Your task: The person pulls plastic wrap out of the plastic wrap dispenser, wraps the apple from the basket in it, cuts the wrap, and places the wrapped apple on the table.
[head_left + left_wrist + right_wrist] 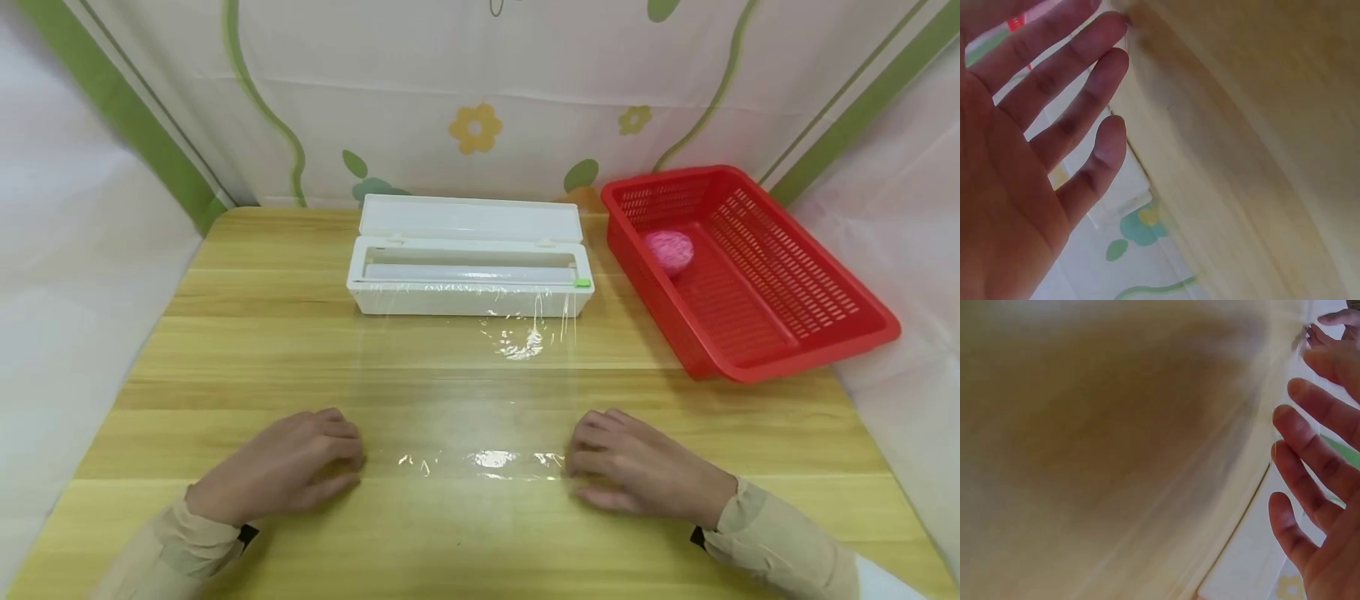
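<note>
A clear sheet of cling film (465, 408) stretches toward me from a white dispenser box (472, 300), whose lid (468, 218) stands raised at the back. My left hand (296, 462) holds the sheet's near left side, and my right hand (637, 467) has the near right side. Thumb and index finger lie close to the film edge on each hand; the exact contact points are hard to make out. Both wrist views show the other fingers spread. Inside the box lies the film roll (468, 272). A green slider (582, 283) sits at the box's right end.
A red plastic basket (787, 367) stands at the right of the wooden table (247, 333), with a pink ball-like object (670, 252) inside. Behind the table hangs a white curtain (420, 108) with a flower and vine print.
</note>
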